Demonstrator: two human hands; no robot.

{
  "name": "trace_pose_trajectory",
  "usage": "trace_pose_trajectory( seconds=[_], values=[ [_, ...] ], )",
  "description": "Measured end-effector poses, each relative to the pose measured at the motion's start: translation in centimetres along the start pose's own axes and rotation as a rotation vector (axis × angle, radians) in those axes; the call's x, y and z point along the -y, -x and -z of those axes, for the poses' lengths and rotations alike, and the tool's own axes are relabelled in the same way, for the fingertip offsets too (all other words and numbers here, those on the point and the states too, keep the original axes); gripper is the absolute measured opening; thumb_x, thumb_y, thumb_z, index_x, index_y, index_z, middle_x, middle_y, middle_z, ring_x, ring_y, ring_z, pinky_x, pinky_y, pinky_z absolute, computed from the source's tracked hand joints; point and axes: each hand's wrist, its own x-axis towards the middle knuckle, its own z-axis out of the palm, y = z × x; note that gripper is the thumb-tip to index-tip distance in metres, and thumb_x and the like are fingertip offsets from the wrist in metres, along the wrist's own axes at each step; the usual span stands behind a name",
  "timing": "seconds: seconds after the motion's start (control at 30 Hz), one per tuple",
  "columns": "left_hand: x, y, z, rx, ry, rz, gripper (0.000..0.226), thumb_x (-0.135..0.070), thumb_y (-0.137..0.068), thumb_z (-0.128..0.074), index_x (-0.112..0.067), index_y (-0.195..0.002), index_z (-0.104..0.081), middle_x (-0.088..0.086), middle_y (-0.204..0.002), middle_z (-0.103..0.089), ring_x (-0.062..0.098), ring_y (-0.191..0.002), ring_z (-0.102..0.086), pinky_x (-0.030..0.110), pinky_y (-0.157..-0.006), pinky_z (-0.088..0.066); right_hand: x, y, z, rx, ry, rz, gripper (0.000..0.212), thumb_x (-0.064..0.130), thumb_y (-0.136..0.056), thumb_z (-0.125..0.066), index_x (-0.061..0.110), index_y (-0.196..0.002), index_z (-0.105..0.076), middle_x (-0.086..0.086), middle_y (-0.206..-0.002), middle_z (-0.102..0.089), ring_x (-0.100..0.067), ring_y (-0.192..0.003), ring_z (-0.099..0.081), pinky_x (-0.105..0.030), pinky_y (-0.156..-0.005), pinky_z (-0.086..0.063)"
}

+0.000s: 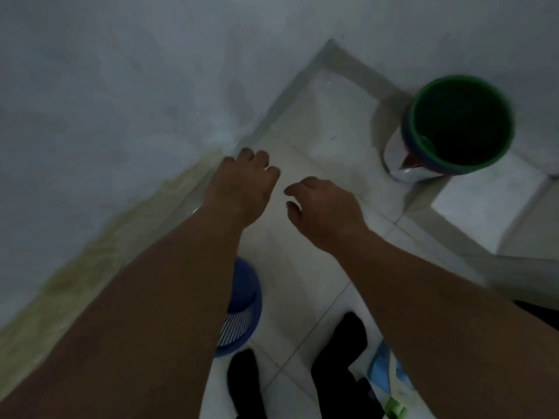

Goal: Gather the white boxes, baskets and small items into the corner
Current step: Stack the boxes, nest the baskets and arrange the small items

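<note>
Bare forearms lay closest to the lens: left forearm [157,297] rising from the lower left, right forearm [438,297] from the lower right. Left hand [245,179] hung knuckles up, fingers loosely curled under, holding nothing. Right hand [326,207] was just beside it across a narrow gap, fingers likewise slack and bent, also holding nothing. Neither touched floor or wall. Blue basket [245,300] stood on the floor under the left forearm and was partly hidden by it: round, with a solid blue upper band and a slatted side showing pale gaps lower down, near the left wall. Two dark shapes [341,358] lay near the bottom edge, feet or legs, could not tell which. Light blue and white item [387,382] with a green patch sat at the lower right, cut off by the right forearm and too blurred to name. Floor [317,125] of pale tiles with thin dark joints ran ahead of the hands to the corner [331,45], where grey skirting met under two whitish walls; that stretch was open tile. Left wall [106,86] was stained yellowish along its foot. Green-rimmed bucket [459,122] stood by the right wall, well ahead and right of the right hand. Its inside was dark, and something white and reddish showed at its base, blurred. White box [490,201] sat just beside the bucket on its near side, flat-topped and sharp-edged.
</note>
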Motion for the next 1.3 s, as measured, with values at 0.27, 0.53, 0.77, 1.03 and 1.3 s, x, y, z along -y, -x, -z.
trace_pose_trajectory(
  seconds=[0.27, 0.53, 0.77, 1.03, 1.3],
  values=[
    [4.7, 17.1, -14.2, 0.33, 0.081, 0.162, 0.038, -0.02, -0.098, -0.046, -0.013, -0.135, -0.049, 0.012, -0.135, -0.047, 0.033, -0.118, -0.045, 0.042, -0.081, -0.042, 10.8, 5.2, -16.6, 0.379, 0.185, 0.027, 0.036, 0.027, -0.096, -0.047, 0.018, -0.129, -0.058, -0.006, -0.123, -0.061, -0.031, -0.104, -0.056, -0.037, -0.076, -0.045],
    [5.2, 26.7, -24.1, 0.661, 0.168, 0.24, 0.069, -0.021, -0.097, -0.053, -0.019, -0.154, -0.015, 0.004, -0.162, -0.01, 0.043, -0.14, -0.021, 0.056, -0.104, -0.036, 13.7, 9.9, -24.3, 0.63, 0.405, -0.211, 0.07, 0.016, -0.089, -0.061, 0.016, -0.15, -0.026, -0.006, -0.155, -0.025, -0.055, -0.139, -0.01, -0.072, -0.103, -0.027],
    [5.0, 26.0, -25.5, 0.567, 0.37, 0.247, 0.06, -0.01, -0.094, -0.057, -0.007, -0.148, -0.031, 0.015, -0.149, -0.034, 0.034, -0.122, -0.045, 0.043, -0.094, -0.049, 13.0, 9.0, -24.6, 0.549, 0.274, -0.436, 0.051, 0.006, -0.088, -0.059, 0.008, -0.137, -0.042, -0.017, -0.136, -0.046, -0.048, -0.12, -0.044, -0.056, -0.093, -0.046],
    [6.5, 22.0, -18.9, 0.494, 0.362, 0.315, 0.047, -0.011, -0.092, -0.059, -0.007, -0.136, -0.044, 0.015, -0.139, -0.042, 0.035, -0.117, -0.046, 0.042, -0.091, -0.049, 11.1, 6.7, -18.3, 0.289, 0.183, -0.361, 0.029, 0.013, -0.089, -0.058, 0.008, -0.117, -0.055, -0.016, -0.116, -0.058, -0.039, -0.101, -0.055, -0.046, -0.083, -0.048],
    [3.8, 10.3, -3.0, 0.273, 0.241, 0.331, 0.049, -0.023, -0.095, -0.053, -0.01, -0.14, -0.04, 0.013, -0.143, -0.036, 0.039, -0.118, -0.04, 0.04, -0.086, -0.043, 3.2, 1.5, -3.4, -0.108, 0.122, -0.3, 0.021, 0.015, -0.09, -0.051, 0.006, -0.107, -0.06, -0.015, -0.101, -0.063, -0.037, -0.089, -0.057, -0.035, -0.074, -0.039]
  ],
)
